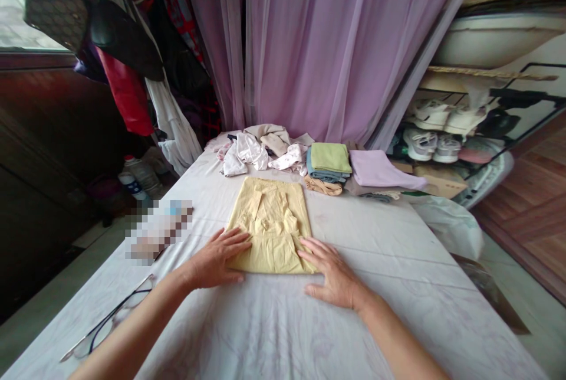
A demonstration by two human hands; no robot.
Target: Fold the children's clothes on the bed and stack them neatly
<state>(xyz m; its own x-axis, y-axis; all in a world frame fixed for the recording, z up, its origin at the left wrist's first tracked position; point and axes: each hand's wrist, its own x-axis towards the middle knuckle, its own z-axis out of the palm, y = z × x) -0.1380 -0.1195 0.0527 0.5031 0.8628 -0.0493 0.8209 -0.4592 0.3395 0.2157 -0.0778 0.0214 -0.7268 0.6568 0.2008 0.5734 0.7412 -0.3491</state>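
A yellow garment [272, 215], folded into a rough rectangle, lies flat on the bed-like surface with a white patterned sheet [247, 333]. Its front part is folded over, and ties or a gathered band show in the middle. My left hand [219, 257] rests on the garment's near left edge, fingers spread. Across from it, my right hand [331, 268] lies on the near right corner, its fingers stretched out too. Neither hand grips the cloth.
Behind the garment are a crumpled pile of light clothes [260, 150], a folded stack topped with green cloth [329, 157], and another topped with lilac cloth [380, 169]. Eyeglasses [106, 321] and a blurred-out object [161, 231] lie left. Shoe shelves [442, 120] stand right; a purple curtain [309, 43] hangs behind.
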